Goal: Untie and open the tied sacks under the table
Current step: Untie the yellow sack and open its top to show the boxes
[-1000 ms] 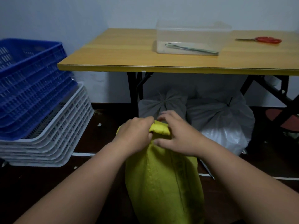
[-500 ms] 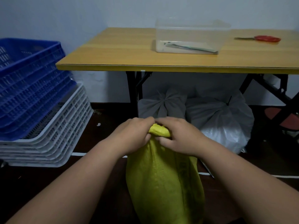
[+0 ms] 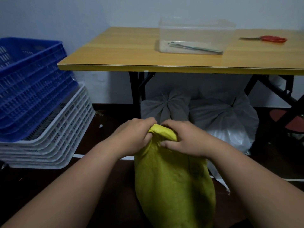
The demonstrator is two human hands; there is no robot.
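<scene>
Bunching between both hands (image 3: 135, 135) (image 3: 181, 139), yellow sack (image 3: 172, 181) neck, fingers (image 3: 166, 143) clenched round it.

Both forearms are extended toward the frame's centre; the left hand (image 3: 133, 137) and right hand (image 3: 182, 139) are curled, thumbs nearly meeting.

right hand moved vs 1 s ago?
Yes. The right hand has slid slightly left along the yellow sack neck, toward the left hand, judged against the grey sack behind; fingertips now nearly meet.
</scene>
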